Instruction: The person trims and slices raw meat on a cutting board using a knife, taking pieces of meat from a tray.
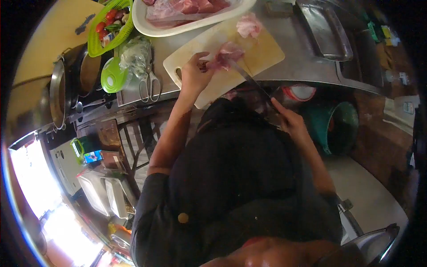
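On the white cutting board (262,51) lies a piece of raw meat (232,51). My left hand (197,71) is closed on the left end of this meat. In my right hand (290,118) is a knife (254,82), gripped by its handle near the counter's front edge. Its blade reaches up and left, and the tip touches or lies just beside the meat; I cannot tell whether it is cutting in. A paler, fatty piece (249,25) rests at the board's far edge. Behind the board, a white tub (153,32) holds more raw meat (191,8).
Scissors (153,84), a plastic bag (134,55) and a green lid (113,75) lie left of the board. A green basket (92,42) of vegetables stands behind them. To the right is a metal tray (327,33). Below the counter stands a green bucket (333,129).
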`<state>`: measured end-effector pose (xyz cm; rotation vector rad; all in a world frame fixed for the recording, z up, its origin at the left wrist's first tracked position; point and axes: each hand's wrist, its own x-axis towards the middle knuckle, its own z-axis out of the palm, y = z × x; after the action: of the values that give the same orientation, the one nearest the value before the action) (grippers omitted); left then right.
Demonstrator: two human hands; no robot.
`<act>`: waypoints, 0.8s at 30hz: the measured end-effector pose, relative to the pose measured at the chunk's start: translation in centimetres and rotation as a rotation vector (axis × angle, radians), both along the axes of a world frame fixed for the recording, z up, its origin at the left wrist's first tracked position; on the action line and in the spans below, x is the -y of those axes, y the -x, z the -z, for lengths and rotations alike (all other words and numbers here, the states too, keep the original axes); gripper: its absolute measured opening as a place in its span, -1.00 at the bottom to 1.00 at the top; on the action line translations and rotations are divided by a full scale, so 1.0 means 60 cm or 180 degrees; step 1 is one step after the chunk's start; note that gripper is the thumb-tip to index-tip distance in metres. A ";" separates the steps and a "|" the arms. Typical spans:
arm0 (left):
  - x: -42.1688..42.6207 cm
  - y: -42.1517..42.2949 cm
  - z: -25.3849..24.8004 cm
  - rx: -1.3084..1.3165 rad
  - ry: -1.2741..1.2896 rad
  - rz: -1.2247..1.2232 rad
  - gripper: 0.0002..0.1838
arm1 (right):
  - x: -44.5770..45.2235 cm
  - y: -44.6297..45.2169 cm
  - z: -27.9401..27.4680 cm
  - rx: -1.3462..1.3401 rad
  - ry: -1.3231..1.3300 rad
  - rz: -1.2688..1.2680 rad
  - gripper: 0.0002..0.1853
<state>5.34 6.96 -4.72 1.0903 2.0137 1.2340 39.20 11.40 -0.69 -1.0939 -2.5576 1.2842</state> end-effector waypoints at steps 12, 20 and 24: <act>-0.015 -0.026 -0.011 -0.0592 -0.0092 -0.0251 -0.60 | -0.021 0.091 0.041 0.0088 0.0623 0.0131 -0.45; 0.000 -0.036 -0.021 -0.0760 -0.0242 -0.0226 -0.65 | -0.055 0.197 0.044 -0.0144 0.1137 0.0043 -0.56; -0.001 -0.006 -0.004 0.0229 -0.0649 -0.0550 -0.68 | -0.048 0.135 0.086 -0.0444 0.1150 0.0002 -0.55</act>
<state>5.71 7.00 -4.50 0.9633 1.9947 1.5735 31.09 14.29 -5.83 -1.0109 -2.2804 1.8026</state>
